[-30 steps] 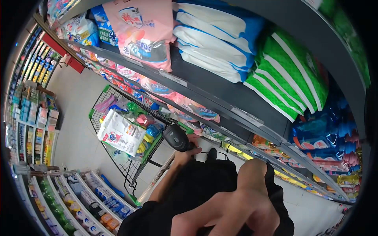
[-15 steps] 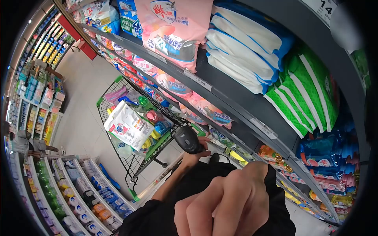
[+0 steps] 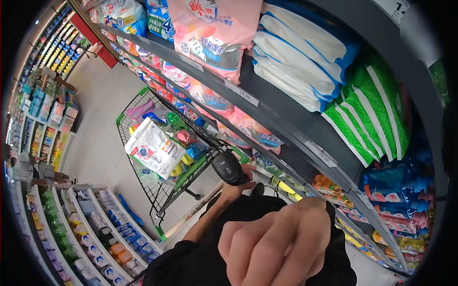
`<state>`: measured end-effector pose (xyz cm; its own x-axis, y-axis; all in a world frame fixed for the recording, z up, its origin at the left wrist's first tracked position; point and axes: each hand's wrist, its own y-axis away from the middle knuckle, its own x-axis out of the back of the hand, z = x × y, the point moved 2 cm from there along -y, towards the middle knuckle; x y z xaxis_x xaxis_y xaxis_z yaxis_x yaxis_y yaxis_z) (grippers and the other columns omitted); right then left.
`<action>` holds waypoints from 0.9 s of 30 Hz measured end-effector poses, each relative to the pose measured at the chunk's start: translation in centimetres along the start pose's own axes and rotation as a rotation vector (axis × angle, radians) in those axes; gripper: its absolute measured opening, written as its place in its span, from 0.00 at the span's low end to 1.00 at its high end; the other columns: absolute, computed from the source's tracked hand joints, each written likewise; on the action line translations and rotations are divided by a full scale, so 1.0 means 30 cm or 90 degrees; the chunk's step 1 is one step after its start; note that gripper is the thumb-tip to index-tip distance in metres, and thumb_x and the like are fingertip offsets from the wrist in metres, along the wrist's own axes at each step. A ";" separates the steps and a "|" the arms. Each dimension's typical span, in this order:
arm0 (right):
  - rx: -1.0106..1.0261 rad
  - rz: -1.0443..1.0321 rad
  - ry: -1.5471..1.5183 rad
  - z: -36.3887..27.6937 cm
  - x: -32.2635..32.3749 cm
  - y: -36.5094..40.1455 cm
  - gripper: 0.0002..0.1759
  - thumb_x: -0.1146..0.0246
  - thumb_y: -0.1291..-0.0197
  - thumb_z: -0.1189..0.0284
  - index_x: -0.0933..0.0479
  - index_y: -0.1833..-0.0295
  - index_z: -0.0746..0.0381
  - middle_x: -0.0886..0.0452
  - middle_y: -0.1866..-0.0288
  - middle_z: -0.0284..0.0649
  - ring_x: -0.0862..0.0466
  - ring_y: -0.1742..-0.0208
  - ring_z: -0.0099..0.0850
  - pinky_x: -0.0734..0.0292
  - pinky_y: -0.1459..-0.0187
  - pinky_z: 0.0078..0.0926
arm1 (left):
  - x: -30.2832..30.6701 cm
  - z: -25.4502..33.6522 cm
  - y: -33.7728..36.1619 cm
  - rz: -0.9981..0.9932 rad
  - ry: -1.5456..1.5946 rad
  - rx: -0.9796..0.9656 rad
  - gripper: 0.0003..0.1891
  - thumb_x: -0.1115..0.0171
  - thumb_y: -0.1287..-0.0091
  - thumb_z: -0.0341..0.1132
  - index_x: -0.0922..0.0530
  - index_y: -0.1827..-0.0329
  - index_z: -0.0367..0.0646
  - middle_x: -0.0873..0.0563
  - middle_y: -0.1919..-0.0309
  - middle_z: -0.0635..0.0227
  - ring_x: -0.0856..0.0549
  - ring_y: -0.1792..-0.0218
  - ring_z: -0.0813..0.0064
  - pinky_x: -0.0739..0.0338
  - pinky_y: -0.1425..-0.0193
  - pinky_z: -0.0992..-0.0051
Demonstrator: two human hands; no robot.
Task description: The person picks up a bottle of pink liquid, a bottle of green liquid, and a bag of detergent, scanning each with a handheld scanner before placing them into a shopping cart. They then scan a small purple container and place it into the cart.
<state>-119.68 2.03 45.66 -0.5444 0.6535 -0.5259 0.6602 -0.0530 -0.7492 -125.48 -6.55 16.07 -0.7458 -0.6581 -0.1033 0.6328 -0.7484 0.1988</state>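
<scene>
My left hand (image 3: 234,188) is wrapped round a black handheld scanner (image 3: 227,168), whose rounded head points up over the near end of the shopping cart (image 3: 164,205). Close to the camera, my right hand (image 3: 281,243) is large in view, its fingers curled and pressed together; the inside of the hand is hidden. In the cart, a white printed bag (image 3: 155,148) lies on top of green, pink, blue and yellow packages.
A grey shelf (image 3: 286,128) runs diagonally on the right with a pink bag (image 3: 214,38), white-and-blue packs (image 3: 296,57) and green striped packs (image 3: 367,114). Bottle shelves (image 3: 102,229) curve along the lower left. A pale floor aisle (image 3: 100,109) lies between.
My right hand has shifted slightly to the right and its fingers are angled a little differently. The left hand still grips the scanner, and the view has moved slightly.
</scene>
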 end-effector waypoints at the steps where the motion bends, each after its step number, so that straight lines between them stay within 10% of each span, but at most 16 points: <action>1: 0.000 0.000 -0.004 0.025 0.003 -0.008 0.11 0.33 0.35 0.73 0.15 0.60 0.74 0.16 0.61 0.50 0.20 0.60 0.37 0.21 0.62 0.31 | 0.001 0.000 0.003 0.004 -0.001 0.002 0.26 0.29 0.49 0.18 0.22 0.45 0.44 0.22 0.67 0.75 0.22 0.66 0.83 0.27 0.63 0.81; 3: 0.252 -0.032 0.074 0.063 0.006 -0.025 0.12 0.34 0.34 0.73 0.15 0.63 0.74 0.16 0.62 0.51 0.21 0.61 0.37 0.23 0.64 0.31 | -0.001 -0.001 0.005 -0.007 0.018 0.018 0.27 0.29 0.49 0.18 0.22 0.45 0.43 0.21 0.67 0.75 0.21 0.67 0.82 0.26 0.65 0.81; 7: 0.242 -0.019 0.069 0.056 -0.012 -0.013 0.16 0.37 0.30 0.70 0.15 0.64 0.74 0.16 0.62 0.51 0.22 0.62 0.38 0.24 0.66 0.33 | -0.001 -0.009 0.001 -0.007 -0.019 -0.039 0.28 0.29 0.49 0.17 0.23 0.44 0.44 0.21 0.67 0.74 0.20 0.68 0.82 0.25 0.68 0.81; 10: 0.134 0.117 -0.023 0.066 -0.019 -0.001 0.15 0.34 0.38 0.70 0.19 0.74 0.69 0.19 0.69 0.46 0.25 0.68 0.34 0.28 0.69 0.31 | -0.008 0.004 0.021 0.035 0.093 0.051 0.27 0.25 0.54 0.20 0.19 0.47 0.44 0.22 0.70 0.78 0.24 0.65 0.84 0.30 0.59 0.80; 14: -0.337 0.056 0.260 0.076 0.132 -0.035 0.20 0.52 0.23 0.64 0.33 0.70 0.63 0.28 0.72 0.39 0.31 0.71 0.26 0.32 0.66 0.24 | -0.026 0.083 0.060 0.126 0.091 -0.018 0.27 0.26 0.54 0.20 0.19 0.47 0.43 0.21 0.69 0.75 0.22 0.64 0.82 0.28 0.56 0.78; 22: -0.362 0.093 0.188 0.158 0.187 -0.025 0.18 0.49 0.24 0.68 0.34 0.71 0.62 0.30 0.73 0.37 0.32 0.71 0.26 0.33 0.68 0.26 | -0.018 0.062 0.064 0.108 0.133 -0.052 0.26 0.27 0.52 0.19 0.19 0.48 0.43 0.20 0.69 0.76 0.22 0.66 0.83 0.28 0.60 0.79; 24: -0.002 -0.223 0.580 0.130 0.106 -0.068 0.16 0.39 0.33 0.70 0.32 0.73 0.64 0.29 0.75 0.34 0.31 0.74 0.28 0.33 0.73 0.27 | -0.014 0.052 0.062 0.094 0.148 -0.050 0.25 0.27 0.52 0.19 0.19 0.48 0.43 0.20 0.69 0.76 0.22 0.66 0.83 0.28 0.61 0.79; 27: 0.115 -0.301 0.726 0.077 -0.016 -0.105 0.15 0.28 0.50 0.71 0.28 0.76 0.64 0.30 0.78 0.33 0.30 0.78 0.31 0.35 0.77 0.28 | -0.009 0.035 0.060 0.073 0.169 -0.038 0.25 0.27 0.51 0.19 0.19 0.48 0.44 0.20 0.69 0.76 0.22 0.67 0.83 0.28 0.62 0.79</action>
<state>-122.69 0.14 47.35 0.1094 0.9141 0.3903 0.3928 0.3210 -0.8618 -124.35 -7.64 17.47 -0.5936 -0.7312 -0.3361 0.7268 -0.6664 0.1663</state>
